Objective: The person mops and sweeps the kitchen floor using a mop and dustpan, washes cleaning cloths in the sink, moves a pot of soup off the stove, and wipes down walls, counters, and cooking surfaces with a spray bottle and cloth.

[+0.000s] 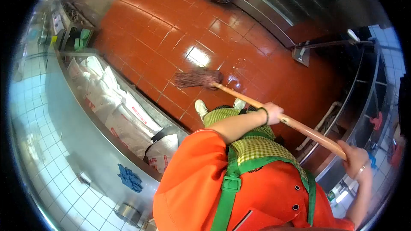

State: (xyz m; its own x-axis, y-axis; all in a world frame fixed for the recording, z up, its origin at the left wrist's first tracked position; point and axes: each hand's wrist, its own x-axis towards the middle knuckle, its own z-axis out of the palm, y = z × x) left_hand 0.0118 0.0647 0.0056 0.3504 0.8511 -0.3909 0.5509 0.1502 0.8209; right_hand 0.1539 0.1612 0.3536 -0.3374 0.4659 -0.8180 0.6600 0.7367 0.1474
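Note:
A mop (244, 98) with a wooden handle slants across the view. Its dark, stringy head (198, 78) lies on the wet red tile floor, just beyond my white shoes. Partway up the handle, my left hand (272, 113) is wrapped round the wood, a dark band at its wrist. Near the upper end, my right hand (354, 159) grips the same handle, with a light bracelet below it. Some fingers of both hands are hidden behind the handle.
To the left, white printed sacks (132, 124) lie below a metal counter (81, 141) with a blue cloth (129, 178) on it. A metal frame (359, 81) stands at the right, beside a dustpan-like piece (302, 54). Red tiles (162, 34) stretch ahead, shiny and wet.

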